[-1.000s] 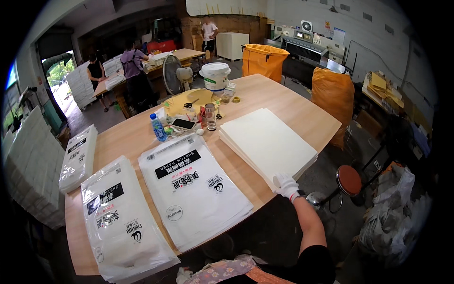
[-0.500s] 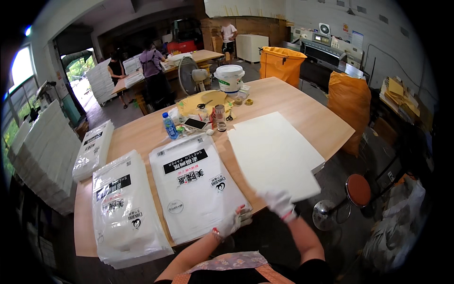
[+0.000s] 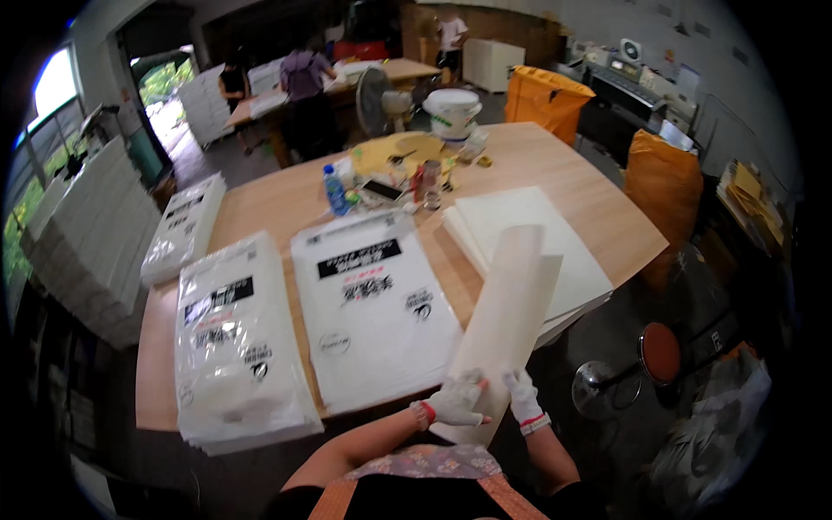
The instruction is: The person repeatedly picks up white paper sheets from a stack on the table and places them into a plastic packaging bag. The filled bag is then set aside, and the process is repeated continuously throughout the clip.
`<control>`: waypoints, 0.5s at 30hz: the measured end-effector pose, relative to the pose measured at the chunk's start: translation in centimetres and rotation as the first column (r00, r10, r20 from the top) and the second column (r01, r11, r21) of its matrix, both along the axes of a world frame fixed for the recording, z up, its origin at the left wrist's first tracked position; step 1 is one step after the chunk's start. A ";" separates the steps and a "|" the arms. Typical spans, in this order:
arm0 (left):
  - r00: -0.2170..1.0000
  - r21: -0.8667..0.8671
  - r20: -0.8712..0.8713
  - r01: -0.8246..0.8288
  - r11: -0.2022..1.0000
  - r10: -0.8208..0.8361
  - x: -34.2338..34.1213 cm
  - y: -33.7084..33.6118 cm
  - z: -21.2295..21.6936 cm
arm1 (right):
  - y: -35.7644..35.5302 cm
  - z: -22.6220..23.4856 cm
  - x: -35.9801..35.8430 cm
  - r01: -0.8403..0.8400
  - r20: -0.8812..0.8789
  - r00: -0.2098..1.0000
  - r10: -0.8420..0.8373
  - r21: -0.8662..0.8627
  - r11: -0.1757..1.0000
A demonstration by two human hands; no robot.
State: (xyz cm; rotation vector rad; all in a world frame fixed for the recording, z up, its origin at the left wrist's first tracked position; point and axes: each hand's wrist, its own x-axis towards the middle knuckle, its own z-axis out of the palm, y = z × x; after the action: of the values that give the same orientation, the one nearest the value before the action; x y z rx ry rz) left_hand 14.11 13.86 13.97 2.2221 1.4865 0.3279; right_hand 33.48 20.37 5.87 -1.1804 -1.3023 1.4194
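Observation:
A sheaf of white paper (image 3: 507,303) rises in a curl off the table's near right edge, its near end between my two gloved hands. My left hand (image 3: 458,400), in a white glove with a red cuff, is closed on its left side, with some fingers hidden. On the right side my right hand (image 3: 525,402) grips the paper's edge. Behind the curl lies a stack of white paper (image 3: 568,247). Left of my hands a printed clear plastic package of paper (image 3: 373,321) lies flat, beside a fuller wrapped pack (image 3: 234,347).
Another wrapped pack (image 3: 184,225) lies at the table's far left. A water bottle (image 3: 335,191), a phone (image 3: 382,191), scissors (image 3: 400,158) and a white bucket (image 3: 452,117) stand or lie toward the back. A red stool (image 3: 659,351) is at right. People work at a farther table (image 3: 407,69).
My right hand has drawn the paper toward me and its sheets now curl upward. My left hand has moved right, from beside the plastic package onto the paper. The view has shifted.

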 end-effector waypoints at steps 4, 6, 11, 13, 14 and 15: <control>0.561 -0.548 0.735 0.160 0.821 0.381 -4.8 -0.8 -3.1 | -0.5 3.5 -1.7 0.167 0.299 0.940 -0.165 0.019 0.986; 0.691 -0.339 0.428 -0.475 0.812 0.582 -9.3 0.2 -8.9 | -0.3 2.6 -0.5 0.117 0.219 0.968 -0.125 0.046 0.992; 0.762 0.332 0.015 -0.614 0.716 0.647 -18.0 0.5 -12.5 | -3.2 9.1 0.4 -0.067 0.411 0.911 0.014 0.115 0.991; 0.773 -0.131 0.084 -0.617 0.776 0.629 -17.8 2.5 -10.6 | -5.4 12.0 1.0 -0.121 0.569 0.822 0.014 0.151 0.981; 0.770 -0.344 0.116 -0.562 0.752 0.628 -18.2 3.5 -9.1 | -6.5 13.8 0.8 -0.180 0.631 0.775 0.028 0.178 0.967; 0.815 -0.321 0.158 -0.491 0.810 0.557 -18.7 4.4 -9.9 | -7.0 14.7 0.6 -0.238 0.691 0.722 0.036 0.199 0.951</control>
State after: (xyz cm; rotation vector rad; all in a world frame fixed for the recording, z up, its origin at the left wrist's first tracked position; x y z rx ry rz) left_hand -4.62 18.27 4.05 1.4628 1.8634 0.5199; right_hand 34.09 13.37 20.54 -1.4983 -2.0637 0.8519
